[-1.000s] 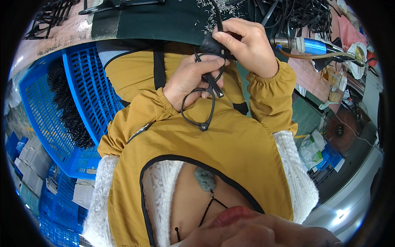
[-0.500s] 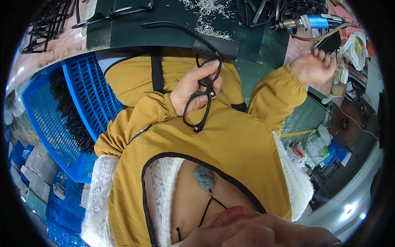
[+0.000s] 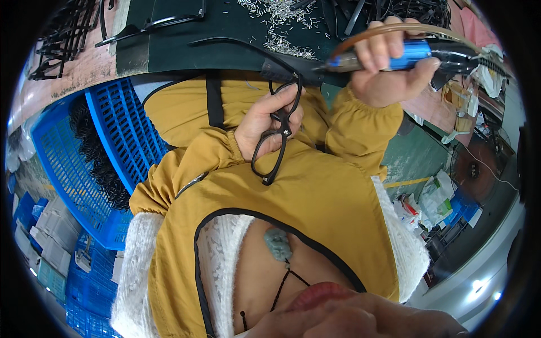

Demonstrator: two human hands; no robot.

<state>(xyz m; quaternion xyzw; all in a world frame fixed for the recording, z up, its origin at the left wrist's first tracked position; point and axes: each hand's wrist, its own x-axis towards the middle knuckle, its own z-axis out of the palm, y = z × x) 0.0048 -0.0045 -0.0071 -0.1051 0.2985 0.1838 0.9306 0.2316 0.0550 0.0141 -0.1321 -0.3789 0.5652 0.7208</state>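
Observation:
My left hand (image 3: 258, 125) is closed around a black eyeglass frame (image 3: 285, 119), held in front of my lap near the table edge. One long temple arm of the frame reaches away over the dark green tabletop. My right hand (image 3: 389, 81) grips a blue and black power screwdriver (image 3: 416, 52) with a brownish hose looping over it. The driver's tip points left, toward the frame's hinge, and is still apart from it. Between them, at the table's edge, lies a dark pad (image 3: 304, 67).
Small silver screws (image 3: 282, 19) lie heaped on the dark green mat (image 3: 186, 42). Another black frame (image 3: 152, 23) rests at the left, beside stacked black frames (image 3: 62, 48). Blue plastic baskets (image 3: 127, 124) with black pieces (image 3: 98, 152) stand left of my lap. Plastic bags (image 3: 437, 200) are at the right.
My right hand, empty before, has taken hold of the screwdriver and brought it left toward the eyeglass frame. My left hand and the frame have barely moved.

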